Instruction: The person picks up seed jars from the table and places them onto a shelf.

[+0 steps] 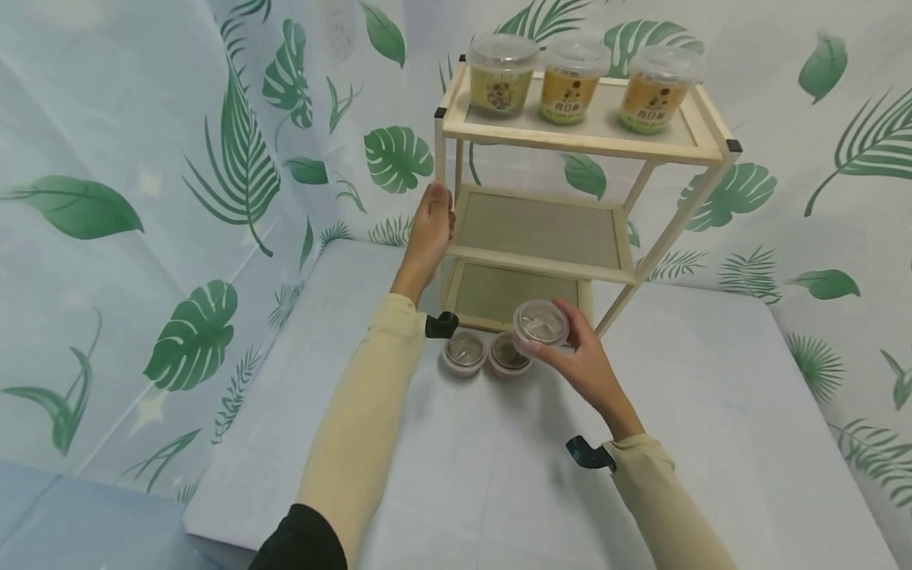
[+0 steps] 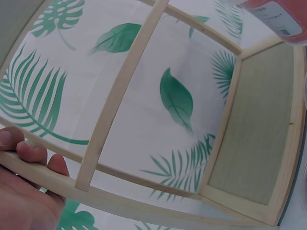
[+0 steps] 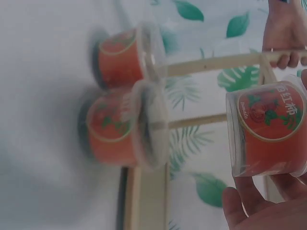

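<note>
The step in hand appears to be moving the red-labelled cup (image 3: 271, 132) toward the wooden rack (image 1: 541, 229), with the rack being steadied meanwhile. The left hand (image 1: 427, 229) has its fingers clamped round the rack's near left post, a little above the middle shelf. The right hand (image 1: 590, 366) has its fingers and thumb clamped on the sides of that cup, which is held roughly upright above the desk (image 1: 463, 475), just in front of the bottom shelf (image 1: 513, 294). Two more red cups, one on the left (image 1: 465, 352) and one on the right (image 1: 509, 354), stand side by side on the desk at the rack's near edge. Three yellow cups, left (image 1: 502, 75), middle (image 1: 572, 79) and right (image 1: 659, 89), stand in a row on the top shelf, so that level looks done. As a judgement, the next move calls for the right hand to carry the cup far enough in to pass a shelf's near rail, level and clear of the posts, before the fingers let go.
</note>
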{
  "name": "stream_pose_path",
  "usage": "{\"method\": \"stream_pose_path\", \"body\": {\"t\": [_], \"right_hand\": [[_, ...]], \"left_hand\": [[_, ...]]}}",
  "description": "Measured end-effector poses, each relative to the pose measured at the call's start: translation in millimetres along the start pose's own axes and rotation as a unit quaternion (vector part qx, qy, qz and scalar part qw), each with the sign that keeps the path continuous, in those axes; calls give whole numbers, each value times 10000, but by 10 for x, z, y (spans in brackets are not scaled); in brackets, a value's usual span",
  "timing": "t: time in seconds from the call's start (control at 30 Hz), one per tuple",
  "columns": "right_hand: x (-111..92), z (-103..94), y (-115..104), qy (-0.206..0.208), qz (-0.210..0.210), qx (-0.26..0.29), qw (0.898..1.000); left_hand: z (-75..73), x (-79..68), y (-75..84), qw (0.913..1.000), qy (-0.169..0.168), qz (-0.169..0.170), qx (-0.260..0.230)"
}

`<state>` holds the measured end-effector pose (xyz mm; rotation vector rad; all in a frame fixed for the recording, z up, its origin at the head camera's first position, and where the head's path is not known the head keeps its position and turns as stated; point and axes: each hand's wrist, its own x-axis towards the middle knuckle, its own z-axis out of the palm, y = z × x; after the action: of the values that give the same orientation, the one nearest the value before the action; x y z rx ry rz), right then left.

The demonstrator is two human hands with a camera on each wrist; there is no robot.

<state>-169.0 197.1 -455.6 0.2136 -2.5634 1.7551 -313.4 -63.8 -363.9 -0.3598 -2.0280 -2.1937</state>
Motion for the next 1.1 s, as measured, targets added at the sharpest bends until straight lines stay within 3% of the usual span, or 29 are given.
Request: {"method": "stream_pose_path", "body": {"t": [0.5,1.1], "right_hand": [[315,-63,-539,-328,-699,-477,9959],[767,-87,-960,-279,-928,-562,9937]], "left_hand": [[5,7,0,10000,-17,-69,-29],[12,15,-3,9997,115,-206,-29]]}}
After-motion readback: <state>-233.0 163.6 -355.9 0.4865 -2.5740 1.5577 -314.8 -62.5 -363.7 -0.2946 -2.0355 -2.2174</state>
